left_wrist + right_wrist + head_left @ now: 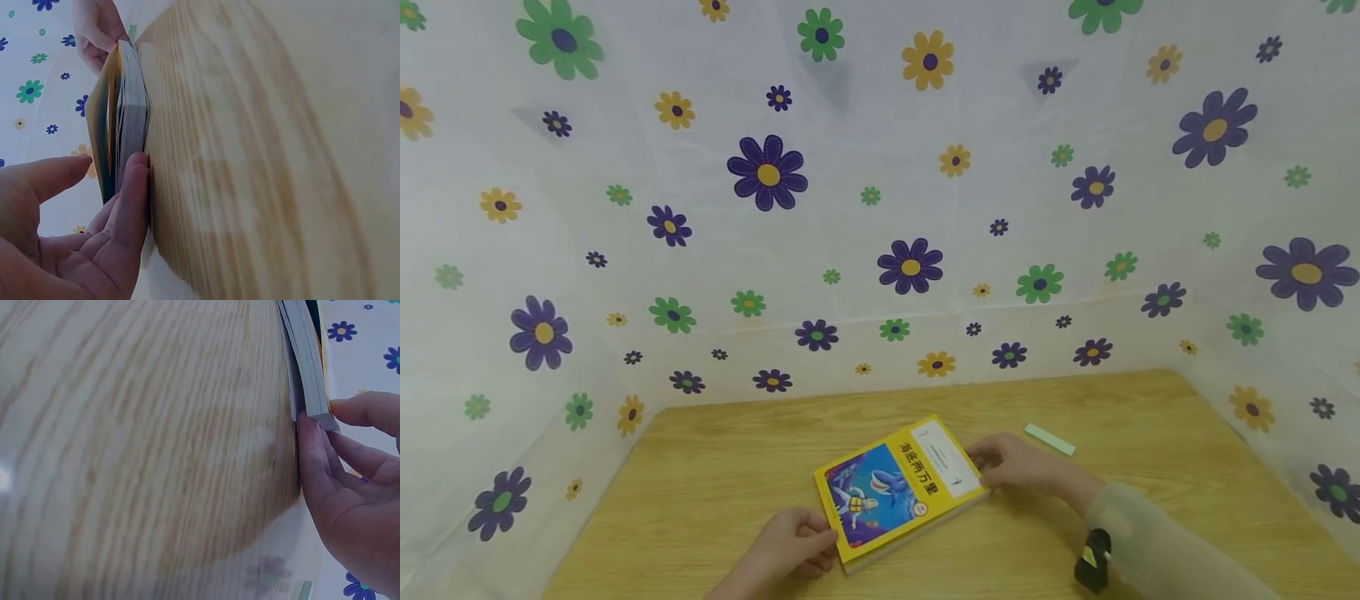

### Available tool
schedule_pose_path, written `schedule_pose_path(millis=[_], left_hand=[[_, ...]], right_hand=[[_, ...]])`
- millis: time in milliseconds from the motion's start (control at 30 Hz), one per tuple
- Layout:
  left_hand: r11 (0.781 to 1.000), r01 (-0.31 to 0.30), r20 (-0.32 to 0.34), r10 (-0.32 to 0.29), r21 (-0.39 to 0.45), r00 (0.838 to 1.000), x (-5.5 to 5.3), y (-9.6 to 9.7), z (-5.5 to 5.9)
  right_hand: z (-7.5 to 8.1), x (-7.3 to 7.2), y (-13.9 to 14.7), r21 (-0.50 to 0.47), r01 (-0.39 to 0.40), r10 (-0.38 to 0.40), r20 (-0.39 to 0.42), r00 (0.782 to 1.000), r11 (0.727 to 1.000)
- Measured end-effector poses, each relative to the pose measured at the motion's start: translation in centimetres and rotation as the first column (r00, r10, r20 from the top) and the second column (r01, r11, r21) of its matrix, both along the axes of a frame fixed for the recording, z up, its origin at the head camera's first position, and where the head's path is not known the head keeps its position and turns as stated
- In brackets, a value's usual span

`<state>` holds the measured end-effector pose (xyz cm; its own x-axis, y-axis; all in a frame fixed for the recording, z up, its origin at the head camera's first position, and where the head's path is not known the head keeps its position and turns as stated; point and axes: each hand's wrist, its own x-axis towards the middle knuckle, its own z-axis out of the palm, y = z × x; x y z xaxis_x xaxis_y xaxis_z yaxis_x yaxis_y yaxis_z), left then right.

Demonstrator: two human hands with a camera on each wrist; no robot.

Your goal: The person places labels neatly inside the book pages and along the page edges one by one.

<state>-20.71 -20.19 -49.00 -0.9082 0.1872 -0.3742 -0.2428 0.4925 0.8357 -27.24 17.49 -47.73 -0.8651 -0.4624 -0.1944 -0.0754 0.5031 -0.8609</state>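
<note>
Gripping the right end of the book [880, 492] with the right hand [1018, 462], placing thumb above and fingers below. Cupping the near-left corner with the left hand [793, 542], apparently using opposite ends to share weight and prevent tilting. Positioning the book slantwise at mid-table [737, 467]. Noting a pale green strip [1049, 439] lying apart beyond the right hand, and a flower-printed sheet [850, 242] hanging behind.
</note>
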Motion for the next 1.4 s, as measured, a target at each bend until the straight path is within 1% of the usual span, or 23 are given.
schedule_pose_path(millis=[67,133,200,267,333,400,467,600,767,933,1067,1167,1267,1400], left_hand=[[0.999,0.013,-0.043,-0.015,-0.049,0.999,-0.1,-0.1,0.0],[0.991,0.014,-0.096,-0.026,-0.131,0.995,-0.3,-0.1,0.1],[0.974,-0.002,-0.141,-0.030,-0.224,0.989,-0.6,-0.2,0.2],[0.951,-0.028,-0.184,-0.030,-0.306,0.982,-1.0,-0.3,0.3],[0.933,-0.056,-0.219,-0.025,-0.355,0.975,-1.3,-0.5,0.3],[0.923,-0.084,-0.240,-0.009,-0.376,0.971,-1.7,-0.7,0.3],[0.918,-0.108,-0.260,0.006,-0.380,0.966,-2.1,-1.0,0.4],[0.919,-0.136,-0.290,0.024,-0.370,0.957,-3.0,-1.2,0.5],[0.929,-0.139,-0.301,0.032,-0.343,0.953,-3.9,-1.1,0.8],[0.936,-0.137,-0.327,0.024,-0.324,0.945,-4.7,-1.0,0.7],[0.948,-0.129,-0.339,0.024,-0.290,0.940,-5.0,-0.9,0.6],[0.953,-0.121,-0.341,0.021,-0.277,0.940,-5.0,-0.9,0.5],[0.951,-0.115,-0.340,0.012,-0.286,0.940,-5.1,-0.8,0.5],[0.946,-0.104,-0.333,-0.004,-0.307,0.943,-5.3,-0.7,0.5]], right_hand=[[0.0,0.1,0.0,0.011,0.004,-0.004,-0.009,1.000,1.000],[0.1,0.2,-0.1,0.022,0.017,-0.016,-0.014,1.000,1.000],[0.1,0.3,-0.3,0.039,0.031,-0.030,-0.027,0.999,0.999],[0.1,0.4,-0.4,0.056,0.044,-0.042,-0.042,0.998,0.997],[0.0,0.5,-0.6,0.080,0.054,-0.049,-0.066,0.997,0.995],[-0.1,0.6,-0.7,0.094,0.060,-0.053,-0.084,0.995,0.994],[-0.3,0.6,-0.8,0.098,0.063,-0.054,-0.093,0.994,0.993],[-0.4,0.7,-0.8,0.102,0.064,-0.053,-0.112,0.992,0.993],[-0.4,0.8,-0.5,0.107,0.056,-0.041,-0.138,0.990,0.993],[-0.3,1.0,-0.3,0.108,0.061,-0.047,-0.127,0.991,0.992],[-0.4,1.1,-0.2,0.101,0.064,-0.053,-0.111,0.992,0.993],[-0.6,1.1,-0.2,0.090,0.059,-0.048,-0.119,0.992,0.994],[-0.6,1.1,-0.1,0.083,0.046,-0.034,-0.142,0.989,0.995],[-0.6,1.1,-0.1,0.082,0.044,-0.032,-0.145,0.989,0.996]])
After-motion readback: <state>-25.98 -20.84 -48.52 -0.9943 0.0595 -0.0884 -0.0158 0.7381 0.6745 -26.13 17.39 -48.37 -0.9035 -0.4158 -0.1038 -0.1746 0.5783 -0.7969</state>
